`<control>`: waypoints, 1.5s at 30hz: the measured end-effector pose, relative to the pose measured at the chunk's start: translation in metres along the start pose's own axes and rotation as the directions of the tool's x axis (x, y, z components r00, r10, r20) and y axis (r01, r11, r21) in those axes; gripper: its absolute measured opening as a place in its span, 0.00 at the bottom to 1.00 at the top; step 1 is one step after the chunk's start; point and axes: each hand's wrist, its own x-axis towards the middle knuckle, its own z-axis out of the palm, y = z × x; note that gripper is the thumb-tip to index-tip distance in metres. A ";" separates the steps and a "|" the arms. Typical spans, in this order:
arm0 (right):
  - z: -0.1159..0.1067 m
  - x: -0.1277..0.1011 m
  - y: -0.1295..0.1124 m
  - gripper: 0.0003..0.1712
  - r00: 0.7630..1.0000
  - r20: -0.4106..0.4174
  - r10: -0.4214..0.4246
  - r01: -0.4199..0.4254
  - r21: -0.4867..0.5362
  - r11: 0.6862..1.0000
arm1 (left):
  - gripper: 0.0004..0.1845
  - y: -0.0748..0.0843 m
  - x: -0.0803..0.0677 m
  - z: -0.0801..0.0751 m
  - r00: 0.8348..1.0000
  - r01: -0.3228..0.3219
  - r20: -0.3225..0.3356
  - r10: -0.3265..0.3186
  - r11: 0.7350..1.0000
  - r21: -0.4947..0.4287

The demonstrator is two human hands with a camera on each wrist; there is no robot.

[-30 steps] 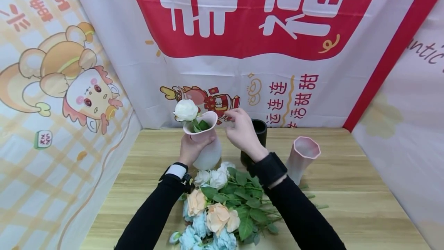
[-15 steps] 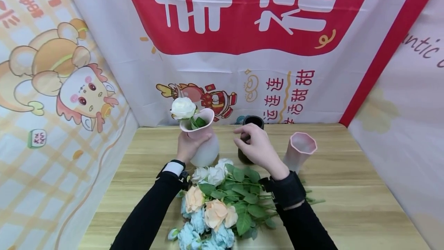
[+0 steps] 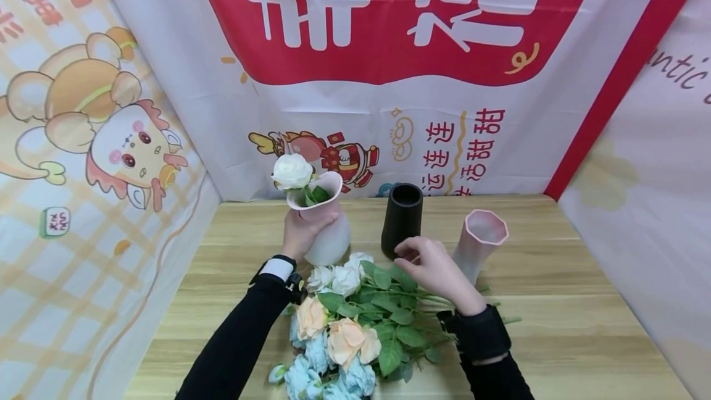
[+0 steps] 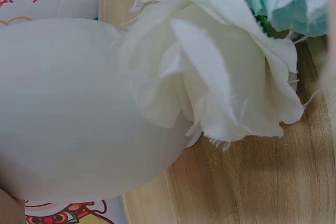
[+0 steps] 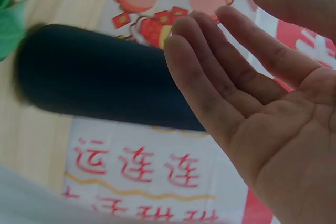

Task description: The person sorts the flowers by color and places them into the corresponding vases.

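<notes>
My left hand (image 3: 302,234) grips the narrow neck of the pale pink, round-bellied ceramic vase (image 3: 329,227), fingers curled round it just under the flared rim. A single white fabric rose (image 3: 292,171) stands in it and leans out over the left side of the rim. From the left wrist, the vase's smooth belly (image 4: 79,108) fills the view, with another white bloom (image 4: 220,77) from the pile pressed right against it.

My right hand (image 3: 436,267) holds nothing; its fingers (image 5: 220,66) are relaxed and slightly spread, palm hollow, hovering over the leafy stems of the loose bunch of white, peach and pale blue artificial roses (image 3: 344,326) lying on the wooden table (image 3: 583,301).

The risks I see are mostly about crowding. The tall matt black cylinder vase (image 3: 402,218) stands just behind my right fingertips, and the faceted pink vase (image 3: 480,245) just beside my wrist; a careless lift of a long stem could knock either over. The stems look tangled, so pulling one may drag its neighbours off the table's near edge. If I loosen my left grip, the leaning rose could tip the vase leftward.
</notes>
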 end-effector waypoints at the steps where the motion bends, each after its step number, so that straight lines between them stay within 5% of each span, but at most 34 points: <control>1: 0.001 -0.003 0.004 0.07 1.000 0.004 0.002 -0.002 0.008 1.000 | 0.48 0.000 0.000 -0.001 1.000 0.007 0.000 -0.007 1.000 0.002; 9: 0.023 -0.023 0.029 0.06 1.000 0.010 -0.018 0.019 -0.022 1.000 | 0.48 0.000 -0.004 -0.005 1.000 0.016 -0.006 -0.016 1.000 0.000; 15: 0.036 -0.035 0.046 0.09 0.997 -0.079 0.000 -0.015 -0.186 0.982 | 0.48 0.000 -0.001 0.000 1.000 0.005 0.000 -0.005 1.000 0.002; 22: 0.049 -0.044 0.056 0.09 0.996 -0.084 -0.006 -0.023 -0.341 0.940 | 0.49 0.002 -0.002 0.000 1.000 0.014 0.002 -0.014 1.000 0.014; 30: 0.058 -0.033 0.063 0.13 0.983 0.016 -0.184 0.163 -0.538 0.827 | 0.49 0.005 -0.002 0.000 1.000 0.021 0.007 -0.021 1.000 0.008; 45: 0.069 -0.016 0.068 0.15 0.979 0.138 -0.153 0.205 -0.591 0.780 | 0.49 0.003 -0.002 0.003 1.000 0.020 0.006 -0.020 1.000 -0.013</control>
